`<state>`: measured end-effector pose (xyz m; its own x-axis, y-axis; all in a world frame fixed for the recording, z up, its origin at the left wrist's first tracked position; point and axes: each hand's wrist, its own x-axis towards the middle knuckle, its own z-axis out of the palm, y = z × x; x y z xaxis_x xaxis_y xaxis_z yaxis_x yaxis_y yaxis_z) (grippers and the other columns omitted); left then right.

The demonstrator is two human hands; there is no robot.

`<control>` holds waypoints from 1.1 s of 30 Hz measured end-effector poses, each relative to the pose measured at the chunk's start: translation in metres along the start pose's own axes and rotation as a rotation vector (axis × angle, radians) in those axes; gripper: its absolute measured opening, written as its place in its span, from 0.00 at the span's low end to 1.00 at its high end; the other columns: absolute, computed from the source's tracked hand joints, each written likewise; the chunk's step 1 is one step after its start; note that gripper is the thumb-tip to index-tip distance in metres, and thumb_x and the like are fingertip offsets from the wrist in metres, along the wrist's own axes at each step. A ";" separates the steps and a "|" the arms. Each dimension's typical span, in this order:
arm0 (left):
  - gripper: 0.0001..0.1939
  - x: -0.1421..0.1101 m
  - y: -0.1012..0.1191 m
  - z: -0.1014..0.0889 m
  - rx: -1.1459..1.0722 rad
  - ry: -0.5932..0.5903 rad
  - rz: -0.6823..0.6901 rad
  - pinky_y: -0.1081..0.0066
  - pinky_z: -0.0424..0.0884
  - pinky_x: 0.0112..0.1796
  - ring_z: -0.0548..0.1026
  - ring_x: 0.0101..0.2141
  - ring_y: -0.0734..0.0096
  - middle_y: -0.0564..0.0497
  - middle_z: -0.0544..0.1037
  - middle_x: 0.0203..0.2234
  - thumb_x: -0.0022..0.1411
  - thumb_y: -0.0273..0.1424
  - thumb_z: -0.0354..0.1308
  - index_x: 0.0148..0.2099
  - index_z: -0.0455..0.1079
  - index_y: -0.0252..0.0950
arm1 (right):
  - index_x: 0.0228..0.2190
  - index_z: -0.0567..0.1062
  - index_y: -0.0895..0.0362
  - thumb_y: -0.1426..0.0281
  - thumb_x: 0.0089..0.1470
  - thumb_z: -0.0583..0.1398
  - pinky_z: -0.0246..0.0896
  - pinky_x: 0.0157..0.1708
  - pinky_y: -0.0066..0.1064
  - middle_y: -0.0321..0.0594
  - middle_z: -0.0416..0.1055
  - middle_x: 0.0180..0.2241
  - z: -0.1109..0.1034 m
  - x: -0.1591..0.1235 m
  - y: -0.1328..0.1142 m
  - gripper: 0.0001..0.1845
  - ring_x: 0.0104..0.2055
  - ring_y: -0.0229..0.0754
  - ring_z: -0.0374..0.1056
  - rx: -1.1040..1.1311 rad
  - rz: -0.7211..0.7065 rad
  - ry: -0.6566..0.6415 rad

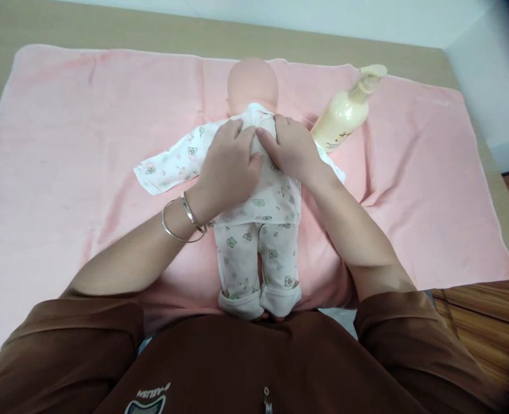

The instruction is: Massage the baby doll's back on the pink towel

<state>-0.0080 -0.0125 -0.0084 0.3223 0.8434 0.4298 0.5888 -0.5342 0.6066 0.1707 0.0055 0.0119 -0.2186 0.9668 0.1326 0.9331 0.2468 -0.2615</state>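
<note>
A baby doll (253,86) in a white printed top (258,201) and matching trousers (239,253) lies face down before me, its bald head pointing away. My left hand (232,164) rests on the left side of its upper back, fingers laid over the cloth. Opposite it, my right hand (291,146) lies on the right side of the upper back, thumb stretched towards the left hand. Both hands look open, with palms down on the top. The doll's left-side sleeve spreads out flat; the other sleeve is partly hidden behind my right forearm.
A cream pump bottle (343,115) leans or lies right of the doll. Under everything spreads a pink blanket (65,144), wrinkled at the right, on a wooden table (120,26). A white wall (323,20) stands behind. Wooden flooring (487,310) shows at the lower right.
</note>
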 end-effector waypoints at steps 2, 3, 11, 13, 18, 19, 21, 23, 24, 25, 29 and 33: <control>0.15 0.007 -0.008 -0.006 -0.043 -0.018 -0.049 0.40 0.65 0.59 0.71 0.54 0.39 0.45 0.76 0.46 0.68 0.50 0.58 0.45 0.72 0.47 | 0.53 0.71 0.66 0.56 0.74 0.41 0.64 0.57 0.47 0.56 0.74 0.51 -0.002 -0.007 -0.008 0.30 0.54 0.59 0.69 -0.047 -0.033 0.016; 0.15 0.012 -0.015 -0.007 -0.054 -0.018 -0.094 0.40 0.66 0.57 0.71 0.52 0.39 0.45 0.77 0.45 0.68 0.51 0.58 0.44 0.72 0.47 | 0.55 0.70 0.66 0.58 0.74 0.42 0.62 0.60 0.47 0.56 0.74 0.52 -0.004 -0.011 -0.014 0.29 0.56 0.59 0.68 -0.062 -0.045 0.011; 0.18 0.023 -0.041 0.000 -0.068 0.011 -0.172 0.39 0.58 0.59 0.68 0.54 0.43 0.47 0.78 0.42 0.68 0.55 0.54 0.42 0.70 0.47 | 0.66 0.60 0.64 0.59 0.71 0.40 0.49 0.70 0.53 0.53 0.61 0.67 -0.012 -0.026 -0.036 0.33 0.69 0.60 0.53 -0.041 -0.047 -0.023; 0.14 0.016 -0.026 -0.003 -0.029 -0.020 -0.110 0.38 0.58 0.58 0.67 0.52 0.40 0.46 0.76 0.42 0.68 0.51 0.56 0.39 0.68 0.49 | 0.65 0.63 0.59 0.53 0.72 0.39 0.52 0.68 0.52 0.50 0.65 0.64 -0.009 -0.018 -0.027 0.34 0.67 0.59 0.56 0.009 -0.010 -0.042; 0.12 0.012 -0.007 -0.009 0.026 -0.053 -0.095 0.39 0.61 0.56 0.67 0.52 0.38 0.43 0.73 0.44 0.68 0.48 0.56 0.36 0.66 0.49 | 0.60 0.66 0.62 0.55 0.73 0.44 0.59 0.63 0.47 0.53 0.71 0.57 -0.007 -0.006 -0.014 0.29 0.60 0.57 0.65 0.014 0.020 -0.042; 0.13 0.014 -0.011 -0.008 0.013 -0.042 -0.114 0.39 0.61 0.56 0.67 0.52 0.39 0.43 0.73 0.43 0.68 0.49 0.57 0.36 0.66 0.48 | 0.59 0.67 0.61 0.55 0.72 0.44 0.59 0.63 0.48 0.52 0.71 0.57 -0.008 -0.008 -0.016 0.29 0.60 0.58 0.65 0.004 0.026 -0.041; 0.15 0.022 -0.025 -0.005 -0.017 -0.040 -0.163 0.40 0.61 0.56 0.68 0.51 0.41 0.44 0.74 0.42 0.68 0.51 0.57 0.37 0.67 0.46 | 0.60 0.68 0.57 0.53 0.70 0.43 0.55 0.66 0.50 0.51 0.70 0.59 -0.011 -0.017 -0.027 0.30 0.63 0.60 0.62 0.005 0.016 -0.051; 0.18 0.028 -0.040 -0.002 -0.033 -0.055 -0.225 0.41 0.61 0.57 0.68 0.51 0.43 0.44 0.75 0.40 0.70 0.52 0.53 0.39 0.68 0.43 | 0.62 0.67 0.54 0.51 0.69 0.41 0.51 0.69 0.51 0.49 0.67 0.62 -0.015 -0.026 -0.037 0.33 0.67 0.60 0.57 0.009 -0.011 -0.057; 0.19 0.031 -0.046 -0.001 -0.038 -0.065 -0.249 0.41 0.60 0.57 0.68 0.51 0.44 0.44 0.75 0.40 0.71 0.52 0.51 0.40 0.69 0.43 | 0.63 0.66 0.53 0.51 0.68 0.40 0.49 0.70 0.51 0.47 0.65 0.64 -0.017 -0.029 -0.041 0.33 0.68 0.60 0.55 0.009 -0.020 -0.054; 0.20 0.032 -0.050 0.000 -0.041 -0.068 -0.265 0.41 0.59 0.57 0.68 0.51 0.44 0.45 0.75 0.40 0.72 0.53 0.50 0.40 0.69 0.43 | 0.63 0.66 0.53 0.51 0.69 0.40 0.49 0.70 0.50 0.47 0.65 0.64 -0.018 -0.031 -0.043 0.33 0.68 0.59 0.54 0.006 -0.025 -0.049; 0.17 0.024 -0.043 -0.001 -0.043 -0.034 -0.176 0.38 0.59 0.58 0.67 0.50 0.42 0.46 0.75 0.39 0.70 0.54 0.54 0.38 0.67 0.47 | 0.55 0.72 0.55 0.52 0.70 0.42 0.58 0.64 0.48 0.50 0.71 0.57 -0.017 -0.022 -0.031 0.30 0.61 0.57 0.62 0.038 -0.042 -0.033; 0.15 0.012 -0.016 -0.007 -0.093 -0.020 -0.045 0.39 0.63 0.57 0.68 0.51 0.40 0.45 0.74 0.39 0.67 0.50 0.60 0.34 0.66 0.48 | 0.51 0.73 0.58 0.51 0.72 0.44 0.64 0.54 0.45 0.49 0.75 0.51 -0.012 -0.008 -0.011 0.29 0.53 0.55 0.68 0.090 -0.062 -0.060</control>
<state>-0.0187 0.0058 -0.0088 0.3125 0.8669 0.3883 0.5321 -0.4984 0.6844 0.1659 -0.0052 0.0252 -0.2941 0.9511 0.0946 0.8885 0.3085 -0.3397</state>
